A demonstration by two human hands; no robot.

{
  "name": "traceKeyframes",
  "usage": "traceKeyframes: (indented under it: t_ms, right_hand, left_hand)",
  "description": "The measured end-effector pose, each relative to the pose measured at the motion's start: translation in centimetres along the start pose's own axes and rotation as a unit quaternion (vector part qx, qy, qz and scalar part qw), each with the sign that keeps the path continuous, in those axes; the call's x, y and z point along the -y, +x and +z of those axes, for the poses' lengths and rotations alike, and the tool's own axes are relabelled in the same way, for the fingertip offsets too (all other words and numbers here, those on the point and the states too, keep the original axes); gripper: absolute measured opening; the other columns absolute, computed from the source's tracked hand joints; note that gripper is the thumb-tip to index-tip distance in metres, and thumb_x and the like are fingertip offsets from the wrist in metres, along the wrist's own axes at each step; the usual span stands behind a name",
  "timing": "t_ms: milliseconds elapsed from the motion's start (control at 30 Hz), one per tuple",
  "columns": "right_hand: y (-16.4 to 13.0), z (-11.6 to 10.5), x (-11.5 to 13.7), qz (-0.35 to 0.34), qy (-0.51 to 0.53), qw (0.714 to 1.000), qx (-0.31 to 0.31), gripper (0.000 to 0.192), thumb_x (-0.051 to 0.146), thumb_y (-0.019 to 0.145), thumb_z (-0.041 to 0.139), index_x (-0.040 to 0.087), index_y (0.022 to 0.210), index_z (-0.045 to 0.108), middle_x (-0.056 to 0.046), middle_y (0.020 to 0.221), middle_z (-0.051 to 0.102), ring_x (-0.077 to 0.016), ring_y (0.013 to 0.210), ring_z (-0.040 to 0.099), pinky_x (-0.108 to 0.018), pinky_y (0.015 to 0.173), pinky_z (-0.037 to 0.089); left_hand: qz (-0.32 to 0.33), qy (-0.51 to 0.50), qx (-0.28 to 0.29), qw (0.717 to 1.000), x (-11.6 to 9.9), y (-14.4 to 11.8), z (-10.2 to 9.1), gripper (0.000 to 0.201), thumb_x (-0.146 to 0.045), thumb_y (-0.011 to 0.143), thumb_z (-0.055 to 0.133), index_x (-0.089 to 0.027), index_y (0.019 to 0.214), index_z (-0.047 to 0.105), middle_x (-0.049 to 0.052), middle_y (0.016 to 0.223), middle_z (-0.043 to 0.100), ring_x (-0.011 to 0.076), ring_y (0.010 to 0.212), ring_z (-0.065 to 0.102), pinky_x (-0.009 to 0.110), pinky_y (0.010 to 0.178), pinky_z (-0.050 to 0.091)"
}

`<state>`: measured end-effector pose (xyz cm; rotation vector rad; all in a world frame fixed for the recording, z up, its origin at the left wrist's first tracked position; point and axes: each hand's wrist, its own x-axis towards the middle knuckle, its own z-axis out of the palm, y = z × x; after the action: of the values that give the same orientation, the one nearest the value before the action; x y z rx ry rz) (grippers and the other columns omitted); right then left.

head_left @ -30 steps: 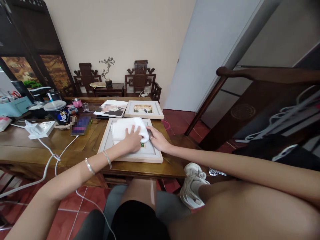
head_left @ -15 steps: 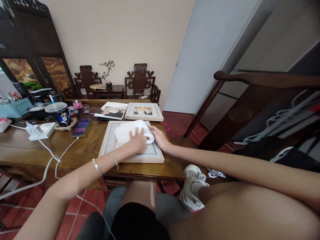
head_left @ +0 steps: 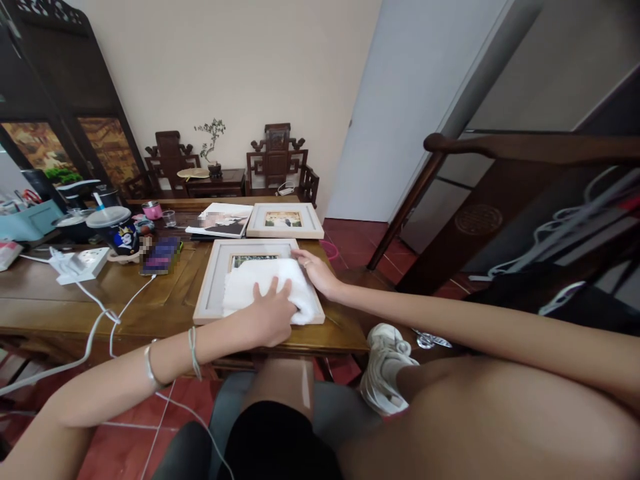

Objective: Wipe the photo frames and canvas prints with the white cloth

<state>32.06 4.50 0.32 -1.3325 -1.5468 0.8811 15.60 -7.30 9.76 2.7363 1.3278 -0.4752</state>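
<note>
A pale wooden picture frame (head_left: pixel 213 283) lies flat on the dark wooden table (head_left: pixel 165 300) in front of me. A white cloth (head_left: pixel 260 283) covers most of its glass, down to the near edge. My left hand (head_left: pixel 270 313) presses flat on the cloth, fingers spread. My right hand (head_left: pixel 315 273) rests on the frame's right edge, touching the cloth's right side. A strip of the picture shows above the cloth.
A second framed picture (head_left: pixel 285 220) and a photo book (head_left: pixel 220 220) lie behind. To the left are a phone (head_left: pixel 160 255), a lidded cup (head_left: pixel 117 230), a power strip (head_left: pixel 80 262) with white cables. A dark wooden chair back (head_left: pixel 500 200) stands at the right; my knees are under the table edge.
My left hand has dragged the cloth from the frame's upper part toward me, to its near edge, uncovering a strip of picture at the top. My right hand stayed at the frame's right edge.
</note>
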Motion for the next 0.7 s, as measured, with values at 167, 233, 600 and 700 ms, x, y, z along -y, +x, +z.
traceKeyframes:
  t_ms: [167, 233, 600, 700]
  right_hand:
    - [-0.2, -0.3, 0.2, -0.063, -0.070, 0.995, 0.031, 0.044, 0.015, 0.085, 0.047, 0.023, 0.125, 0.064, -0.005, 0.134, 0.065, -0.0217, 0.127, 0.057, -0.044, 0.116, 0.034]
    - [-0.3, -0.4, 0.2, -0.087, -0.085, 0.992, 0.041, 0.048, 0.011, 0.082, 0.049, 0.025, 0.125, 0.064, -0.004, 0.134, 0.065, -0.0221, 0.127, 0.057, -0.046, 0.116, 0.035]
    - [-0.2, -1.0, 0.0, -0.098, -0.134, 0.984, 0.064, 0.060, 0.011, 0.075, 0.058, 0.021, 0.135, 0.056, -0.010, 0.140, 0.059, -0.0268, 0.132, 0.053, -0.049, 0.116, 0.036]
    - [-0.2, -0.9, 0.4, -0.087, -0.149, 0.982, 0.072, 0.061, 0.010, 0.076, 0.057, 0.019, 0.136, 0.054, -0.012, 0.141, 0.058, -0.0277, 0.133, 0.052, -0.049, 0.116, 0.034]
  left_hand:
    - [-0.031, 0.020, -0.020, 0.999, 0.7, 0.8, 0.5, 0.045, -0.010, 0.087, 0.046, -0.016, 0.129, 0.061, 0.016, 0.164, 0.019, 0.0416, 0.150, 0.019, 0.068, 0.110, 0.033]
    - [-0.065, 0.024, -0.042, 0.997, 1.5, 2.7, 0.8, 0.046, -0.011, 0.087, 0.048, -0.017, 0.131, 0.060, 0.016, 0.164, 0.020, 0.0414, 0.150, 0.020, 0.068, 0.110, 0.033]
    - [-0.169, 0.073, -0.166, 0.969, 8.7, 8.5, 2.0, 0.044, -0.007, 0.088, 0.047, -0.021, 0.126, 0.064, 0.013, 0.160, 0.034, 0.0367, 0.147, 0.029, 0.063, 0.112, 0.030]
    - [-0.197, 0.085, -0.153, 0.965, 10.5, 6.9, 1.8, 0.043, -0.003, 0.089, 0.041, -0.019, 0.117, 0.069, 0.013, 0.153, 0.044, 0.0352, 0.137, 0.044, 0.055, 0.103, 0.042]
